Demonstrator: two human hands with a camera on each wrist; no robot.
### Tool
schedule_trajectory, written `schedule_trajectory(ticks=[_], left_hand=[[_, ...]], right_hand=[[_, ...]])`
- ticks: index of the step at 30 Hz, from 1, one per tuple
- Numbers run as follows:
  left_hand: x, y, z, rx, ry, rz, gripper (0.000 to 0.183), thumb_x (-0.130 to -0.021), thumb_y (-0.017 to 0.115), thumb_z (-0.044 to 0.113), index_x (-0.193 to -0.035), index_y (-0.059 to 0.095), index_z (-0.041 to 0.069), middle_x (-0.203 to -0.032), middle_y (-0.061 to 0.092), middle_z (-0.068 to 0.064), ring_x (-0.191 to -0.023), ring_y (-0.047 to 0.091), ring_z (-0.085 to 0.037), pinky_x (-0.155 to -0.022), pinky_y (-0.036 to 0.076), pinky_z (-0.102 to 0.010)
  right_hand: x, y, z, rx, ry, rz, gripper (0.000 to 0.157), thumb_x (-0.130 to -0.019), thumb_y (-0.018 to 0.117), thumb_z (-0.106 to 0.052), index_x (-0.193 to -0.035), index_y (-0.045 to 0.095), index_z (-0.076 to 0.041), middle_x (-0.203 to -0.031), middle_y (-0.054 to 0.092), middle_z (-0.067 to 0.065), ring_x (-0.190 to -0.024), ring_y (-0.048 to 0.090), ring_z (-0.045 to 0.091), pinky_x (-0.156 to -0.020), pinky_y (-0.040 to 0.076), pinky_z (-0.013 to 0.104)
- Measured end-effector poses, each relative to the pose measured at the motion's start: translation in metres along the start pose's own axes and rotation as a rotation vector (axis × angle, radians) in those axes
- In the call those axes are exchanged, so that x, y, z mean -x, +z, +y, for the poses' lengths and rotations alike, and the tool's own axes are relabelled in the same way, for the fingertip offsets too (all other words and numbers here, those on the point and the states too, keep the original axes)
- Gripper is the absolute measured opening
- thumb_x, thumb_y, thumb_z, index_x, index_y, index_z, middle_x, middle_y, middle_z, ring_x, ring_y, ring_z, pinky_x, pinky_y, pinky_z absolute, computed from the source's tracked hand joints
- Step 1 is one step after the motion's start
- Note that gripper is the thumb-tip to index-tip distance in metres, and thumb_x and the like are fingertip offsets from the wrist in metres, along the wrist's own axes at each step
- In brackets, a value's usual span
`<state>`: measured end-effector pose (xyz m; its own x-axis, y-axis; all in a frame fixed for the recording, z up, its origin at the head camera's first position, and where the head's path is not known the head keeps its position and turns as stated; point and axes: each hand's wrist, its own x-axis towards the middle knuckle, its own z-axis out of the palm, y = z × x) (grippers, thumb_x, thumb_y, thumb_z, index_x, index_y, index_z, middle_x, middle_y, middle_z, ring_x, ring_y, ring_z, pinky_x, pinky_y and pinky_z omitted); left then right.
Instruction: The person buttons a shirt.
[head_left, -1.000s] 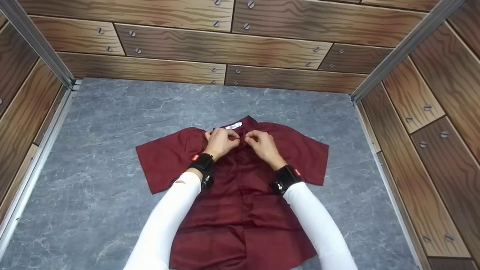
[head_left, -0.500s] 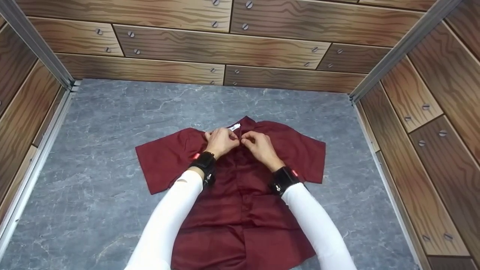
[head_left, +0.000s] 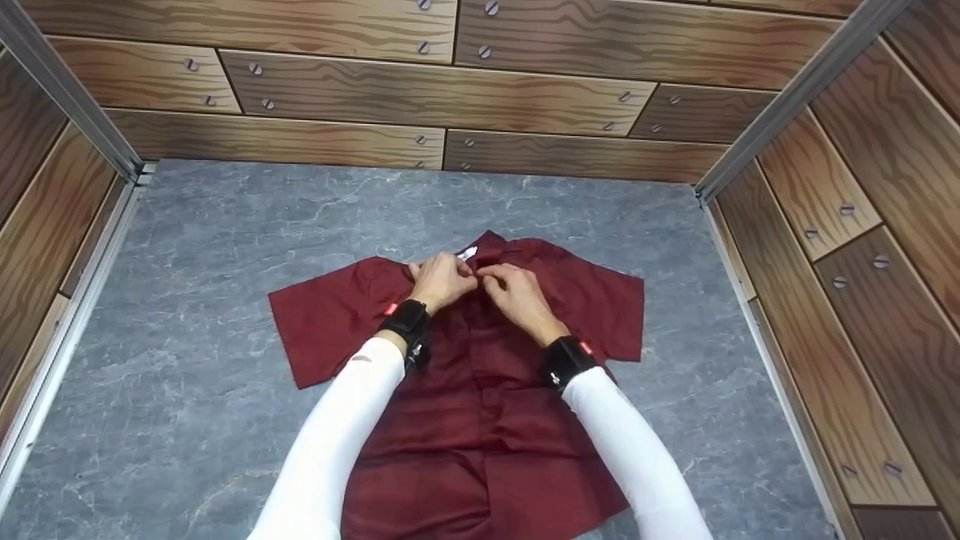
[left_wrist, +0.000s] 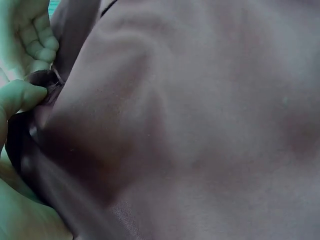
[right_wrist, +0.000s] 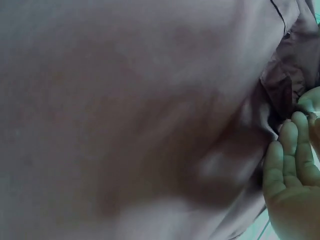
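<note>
A dark red short-sleeved shirt (head_left: 420, 420) lies front up, its collar (head_left: 491, 243) pointing away from me and a white neck label (head_left: 468, 253) showing. Just below the collar, my left hand (head_left: 442, 283) pinches the front edge. My right hand (head_left: 519, 298) pinches the cloth right beside it, thumb and forefinger brought together. The left wrist view has a thumb (left_wrist: 30, 95) pressed against a dark fold of the shirt; in the right wrist view, fingertips meet at the gathered front edge (right_wrist: 285, 90). Fingers hide the exact spot being worked.
The shirt is spread on a grey marbled surface (head_left: 187, 300). Wood-patterned panels stand behind (head_left: 337, 82) and at both sides, with metal rails along the edges. Black camera straps (head_left: 568, 360) circle both wrists, over white sleeves.
My right hand has shifted slightly left, its fingertips closer to the left hand's. The shirt's right sleeve edge has drawn slightly inward. The view has tilted slightly.
</note>
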<state>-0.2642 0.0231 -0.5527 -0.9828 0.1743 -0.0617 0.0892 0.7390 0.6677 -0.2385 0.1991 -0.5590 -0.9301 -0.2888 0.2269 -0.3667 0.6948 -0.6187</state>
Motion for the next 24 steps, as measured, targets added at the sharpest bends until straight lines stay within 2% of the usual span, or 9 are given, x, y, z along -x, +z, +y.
schedule_trajectory(ticks=[8,17,20,24], left_hand=[[0.0,-0.0046,0.0018,0.056,-0.004,-0.02,0.02,-0.084,0.077,0.028,-0.096,0.083,0.014,-0.102,0.078,-0.001,-0.105,0.068,-0.026,-0.101,0.031,-0.055],[-0.0005,-0.008,-0.0006,0.168,0.009,-0.094,0.02,-0.084,0.074,0.027,-0.096,0.083,0.014,-0.097,0.078,0.002,-0.101,0.067,-0.022,-0.102,0.03,-0.053],[-0.0004,-0.009,-0.0011,0.172,0.03,-0.101,0.021,-0.085,0.075,0.027,-0.1,0.083,0.014,-0.099,0.078,0.003,-0.104,0.067,-0.02,-0.103,0.03,-0.053],[-0.0001,-0.0102,0.0003,0.162,0.063,-0.093,0.023,-0.087,0.073,0.025,-0.104,0.083,0.014,-0.104,0.078,0.003,-0.107,0.067,-0.021,-0.103,0.032,-0.054]], right_hand=[[-0.0009,0.0021,-0.0003,0.012,-0.004,0.047,0.018,-0.098,0.072,-0.015,-0.112,0.077,-0.005,-0.11,0.076,0.01,-0.103,0.071,0.025,-0.09,0.053,0.041],[-0.0002,0.0044,0.0011,-0.018,0.027,0.073,0.015,-0.094,0.075,-0.01,-0.109,0.075,-0.005,-0.099,0.077,0.007,-0.091,0.072,0.02,-0.081,0.056,0.037],[0.0004,0.0026,0.0009,-0.063,0.061,0.06,0.017,-0.094,0.075,-0.011,-0.11,0.075,-0.005,-0.099,0.077,0.007,-0.091,0.073,0.02,-0.082,0.057,0.037],[0.0017,-0.0006,0.0017,-0.133,0.156,0.045,0.02,-0.095,0.075,-0.016,-0.111,0.075,-0.005,-0.1,0.078,0.007,-0.093,0.073,0.019,-0.084,0.057,0.037]])
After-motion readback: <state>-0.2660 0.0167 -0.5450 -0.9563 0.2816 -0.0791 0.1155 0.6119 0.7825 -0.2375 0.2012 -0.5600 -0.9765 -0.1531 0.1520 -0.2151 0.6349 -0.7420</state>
